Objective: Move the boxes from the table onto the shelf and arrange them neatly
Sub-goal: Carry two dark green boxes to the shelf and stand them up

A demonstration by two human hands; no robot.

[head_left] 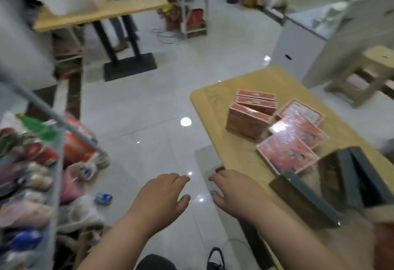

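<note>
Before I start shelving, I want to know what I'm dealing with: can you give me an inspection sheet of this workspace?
Surface: wooden table to the right, bare along its left edge.
Job's things: red boxes, some standing together, three lying flat and overlapping; dark boxes nearer the front; shelf at left, full of packaged goods.
Clutter: blue roll and bags on the floor beside the shelf.
Hands: left hand and right hand both open, holding nothing, by the table's near edge.
Cables: dark cable on the floor by the far rack.
Surroundings: second table with a white bin; glass counter; wooden stool.
</note>
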